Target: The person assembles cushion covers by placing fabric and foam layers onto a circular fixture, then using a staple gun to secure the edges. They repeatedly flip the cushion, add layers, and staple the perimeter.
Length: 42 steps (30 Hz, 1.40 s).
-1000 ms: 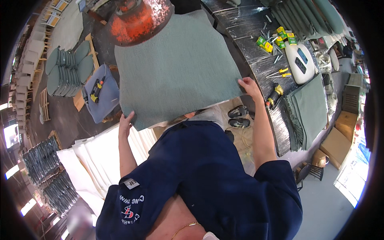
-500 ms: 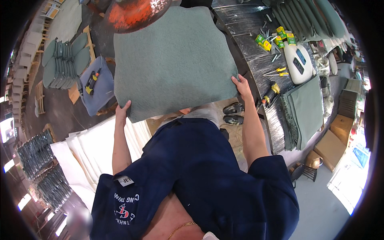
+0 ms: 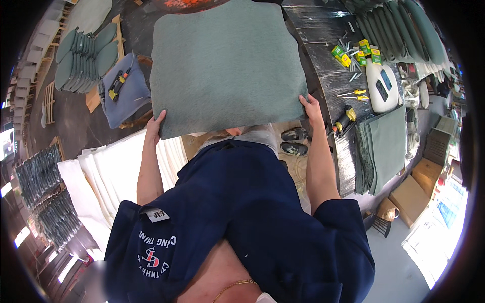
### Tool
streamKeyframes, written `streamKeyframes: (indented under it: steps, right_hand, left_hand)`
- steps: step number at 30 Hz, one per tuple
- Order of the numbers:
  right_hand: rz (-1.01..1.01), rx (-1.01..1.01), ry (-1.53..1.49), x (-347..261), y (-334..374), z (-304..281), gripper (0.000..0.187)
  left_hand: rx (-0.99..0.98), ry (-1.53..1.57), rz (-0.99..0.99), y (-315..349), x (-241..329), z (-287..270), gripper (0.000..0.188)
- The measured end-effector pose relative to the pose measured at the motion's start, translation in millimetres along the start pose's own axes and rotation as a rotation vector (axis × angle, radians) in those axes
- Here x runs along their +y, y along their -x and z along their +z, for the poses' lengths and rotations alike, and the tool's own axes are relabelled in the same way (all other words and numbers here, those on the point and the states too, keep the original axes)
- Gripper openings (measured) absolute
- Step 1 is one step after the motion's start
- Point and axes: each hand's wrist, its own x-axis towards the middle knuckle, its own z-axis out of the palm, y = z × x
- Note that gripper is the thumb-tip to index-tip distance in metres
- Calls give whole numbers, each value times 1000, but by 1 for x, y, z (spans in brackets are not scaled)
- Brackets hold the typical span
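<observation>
A wide grey-green seat pad (image 3: 230, 70) with a cloth face lies flat before me, spreading away from my body. At its near left corner, my left hand (image 3: 154, 125) is closed, thumb on top and fingers mostly hidden beneath. The near right corner is pinched the same way by my right hand (image 3: 311, 108). Close to the right hand, a black-and-yellow staple gun (image 3: 345, 120) rests on the dark bench. Yellow-handled screwdrivers (image 3: 359, 94) lie just beyond it. What supports the pad's far side is hidden under it.
Folded green cloth (image 3: 384, 149), green-and-yellow boxes (image 3: 365, 49) with loose staple strips, and a white pad (image 3: 380, 86) occupy the right bench. Left, a blue-grey pad (image 3: 125, 98) carries another staple gun (image 3: 117, 86). White sheets (image 3: 116, 171) stand near my left arm. A red-and-dark round object (image 3: 189, 4) overhangs the far edge.
The pad and both hands have shifted slightly away and to the right. The red round object now sits higher in view, covering less of the pad. Both hands keep their hold.
</observation>
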Motion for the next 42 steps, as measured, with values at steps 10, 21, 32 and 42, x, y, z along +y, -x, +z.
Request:
streamKeyframes:
  steps: [10, 21, 32, 42]
  right_hand:
    - [43, -8, 11, 2, -7, -10, 49]
    - [30, -59, 44, 2, -20, -12, 53]
    - [267, -83, 637, 59, -15, -71, 33]
    - [189, -746, 1126, 55, 31, 57, 28]
  left_hand:
    - [64, 75, 129, 8, -15, 13, 79]
    - [194, 297, 141, 24, -41, 25, 80]
    - [912, 233, -9, 108, -192, -31, 66]
    - [1032, 648, -444, 144, -524, -76, 32]
